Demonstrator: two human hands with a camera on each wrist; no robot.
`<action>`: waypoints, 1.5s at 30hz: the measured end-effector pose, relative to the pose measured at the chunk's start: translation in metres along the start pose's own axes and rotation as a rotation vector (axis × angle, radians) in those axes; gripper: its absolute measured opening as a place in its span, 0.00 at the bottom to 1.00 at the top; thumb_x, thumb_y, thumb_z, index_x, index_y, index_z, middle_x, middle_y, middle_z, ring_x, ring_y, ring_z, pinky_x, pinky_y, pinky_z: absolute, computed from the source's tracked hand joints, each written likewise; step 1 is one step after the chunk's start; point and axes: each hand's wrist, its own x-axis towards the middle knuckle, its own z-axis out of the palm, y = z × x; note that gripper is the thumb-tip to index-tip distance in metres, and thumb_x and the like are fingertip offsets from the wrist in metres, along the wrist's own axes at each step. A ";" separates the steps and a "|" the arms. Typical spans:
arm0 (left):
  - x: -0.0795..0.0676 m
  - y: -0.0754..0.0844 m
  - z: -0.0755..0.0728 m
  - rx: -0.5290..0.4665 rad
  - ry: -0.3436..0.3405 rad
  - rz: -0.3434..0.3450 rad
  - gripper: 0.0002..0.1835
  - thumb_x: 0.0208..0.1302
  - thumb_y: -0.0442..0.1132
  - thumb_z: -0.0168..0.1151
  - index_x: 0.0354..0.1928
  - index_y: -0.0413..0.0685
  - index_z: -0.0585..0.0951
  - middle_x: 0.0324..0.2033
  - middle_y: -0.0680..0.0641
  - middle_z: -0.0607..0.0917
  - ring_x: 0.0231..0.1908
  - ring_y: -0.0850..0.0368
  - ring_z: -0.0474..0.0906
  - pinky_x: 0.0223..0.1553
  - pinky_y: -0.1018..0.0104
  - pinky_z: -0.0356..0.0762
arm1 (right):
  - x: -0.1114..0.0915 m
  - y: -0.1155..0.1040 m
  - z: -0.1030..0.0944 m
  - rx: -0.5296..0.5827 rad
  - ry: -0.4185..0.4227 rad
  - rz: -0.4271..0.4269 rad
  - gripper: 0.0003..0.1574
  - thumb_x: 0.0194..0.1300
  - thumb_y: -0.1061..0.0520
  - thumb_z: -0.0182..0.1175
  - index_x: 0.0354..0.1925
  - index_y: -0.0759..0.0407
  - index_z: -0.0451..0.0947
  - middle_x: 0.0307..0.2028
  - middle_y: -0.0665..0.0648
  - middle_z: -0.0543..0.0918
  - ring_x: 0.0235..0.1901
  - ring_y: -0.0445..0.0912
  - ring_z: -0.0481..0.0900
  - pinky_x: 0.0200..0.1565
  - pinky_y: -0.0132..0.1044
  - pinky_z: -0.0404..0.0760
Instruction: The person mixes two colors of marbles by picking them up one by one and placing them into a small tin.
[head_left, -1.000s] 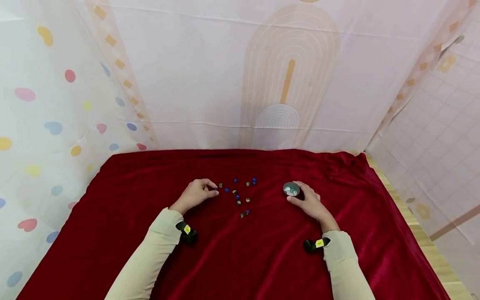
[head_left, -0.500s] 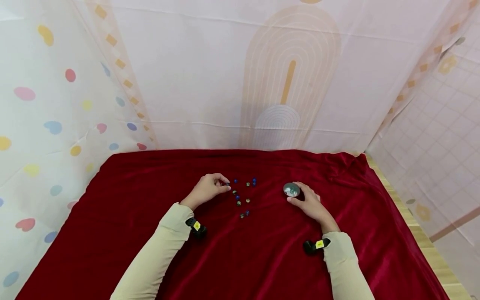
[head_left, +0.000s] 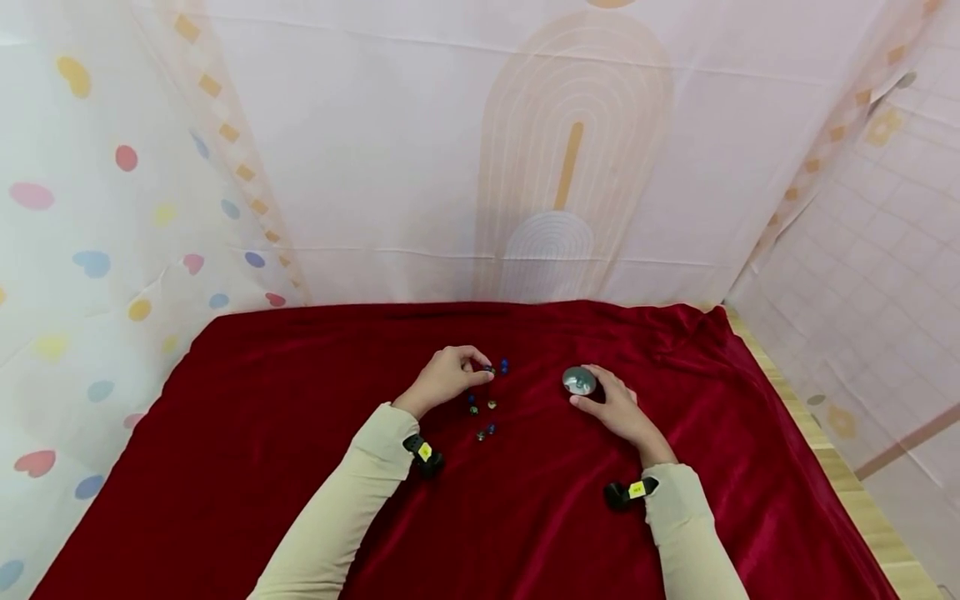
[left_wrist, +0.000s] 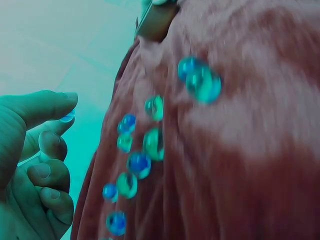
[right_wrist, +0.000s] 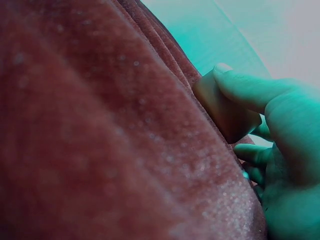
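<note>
My left hand (head_left: 444,382) pinches a small clear-blue glass marble (left_wrist: 68,116) between thumb and index finger. In the left wrist view it is held off the cloth, and the other fingers are curled in. Several blue and green-tinted marbles (left_wrist: 139,165) lie scattered on the red cloth beside this hand; in the head view the hand covers some of them. To the right, my right hand (head_left: 617,408) grips a small round shiny metal cup (head_left: 579,381) by its side. The right wrist view shows the thumb along the cup's wall (right_wrist: 225,112). What the cup contains I cannot tell.
A wrinkled red velvet cloth (head_left: 300,433) covers the table, whose wooden edge (head_left: 840,475) shows on the right. Patterned white sheets (head_left: 390,167) hang behind and on both sides. Black cameras are strapped to both wrists.
My left hand has moved to the right over the marbles, from their left side toward the back ones. The right hand and the cup have stayed in place. The head view has shifted slightly.
</note>
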 end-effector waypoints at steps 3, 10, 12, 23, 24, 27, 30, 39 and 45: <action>0.005 0.008 0.007 0.010 -0.004 0.018 0.10 0.61 0.44 0.67 0.41 0.49 0.85 0.18 0.53 0.73 0.19 0.60 0.67 0.22 0.69 0.65 | -0.001 0.000 0.000 0.003 0.001 -0.005 0.42 0.65 0.49 0.61 0.71 0.60 0.58 0.72 0.66 0.57 0.71 0.63 0.51 0.66 0.61 0.41; 0.017 0.035 0.016 -0.015 -0.022 0.057 0.10 0.60 0.44 0.67 0.42 0.50 0.85 0.19 0.52 0.73 0.19 0.61 0.66 0.21 0.70 0.63 | -0.002 0.000 -0.001 0.004 0.008 -0.005 0.42 0.65 0.50 0.61 0.70 0.61 0.58 0.72 0.66 0.58 0.71 0.62 0.52 0.66 0.61 0.42; 0.020 0.041 0.018 -0.023 -0.028 0.065 0.10 0.60 0.44 0.67 0.42 0.50 0.85 0.19 0.52 0.73 0.19 0.60 0.66 0.21 0.70 0.63 | -0.002 0.000 -0.001 0.005 0.009 -0.002 0.42 0.65 0.49 0.61 0.70 0.61 0.58 0.72 0.66 0.58 0.71 0.62 0.52 0.66 0.61 0.42; 0.026 0.056 0.038 -0.097 -0.043 0.093 0.11 0.60 0.42 0.67 0.43 0.47 0.85 0.18 0.52 0.73 0.20 0.61 0.66 0.22 0.72 0.64 | -0.003 -0.002 0.000 -0.003 0.006 0.007 0.41 0.65 0.49 0.61 0.70 0.60 0.59 0.71 0.66 0.59 0.71 0.63 0.53 0.66 0.62 0.42; 0.027 0.057 0.040 -0.105 -0.045 0.093 0.11 0.60 0.43 0.67 0.43 0.47 0.85 0.18 0.52 0.73 0.20 0.61 0.66 0.22 0.72 0.64 | -0.003 -0.002 0.001 -0.003 0.007 0.007 0.41 0.65 0.49 0.61 0.70 0.60 0.59 0.71 0.66 0.59 0.71 0.63 0.53 0.66 0.62 0.42; 0.030 0.059 0.044 -0.132 -0.050 0.092 0.12 0.60 0.42 0.67 0.44 0.47 0.84 0.18 0.52 0.74 0.20 0.61 0.66 0.23 0.72 0.64 | -0.002 -0.001 0.001 -0.004 0.008 0.008 0.41 0.65 0.48 0.61 0.70 0.60 0.59 0.72 0.66 0.58 0.71 0.62 0.53 0.66 0.62 0.43; 0.032 0.062 0.047 -0.148 -0.052 0.097 0.12 0.60 0.43 0.67 0.44 0.47 0.84 0.19 0.52 0.74 0.20 0.61 0.66 0.23 0.72 0.64 | -0.001 0.000 0.001 -0.008 0.011 0.007 0.41 0.66 0.48 0.61 0.70 0.59 0.59 0.72 0.65 0.58 0.71 0.62 0.53 0.65 0.62 0.43; 0.036 0.068 0.057 -0.154 -0.070 0.090 0.11 0.61 0.42 0.67 0.44 0.47 0.85 0.18 0.52 0.73 0.20 0.61 0.65 0.23 0.72 0.63 | 0.000 -0.002 0.003 0.002 0.015 -0.007 0.40 0.66 0.48 0.61 0.70 0.60 0.60 0.71 0.65 0.60 0.70 0.62 0.55 0.64 0.62 0.44; 0.040 0.072 0.065 -0.144 -0.087 0.112 0.12 0.61 0.41 0.66 0.45 0.46 0.85 0.18 0.53 0.73 0.20 0.61 0.66 0.23 0.73 0.64 | 0.001 -0.003 0.005 0.006 0.015 -0.012 0.40 0.67 0.49 0.60 0.70 0.61 0.59 0.71 0.66 0.58 0.71 0.63 0.53 0.65 0.63 0.43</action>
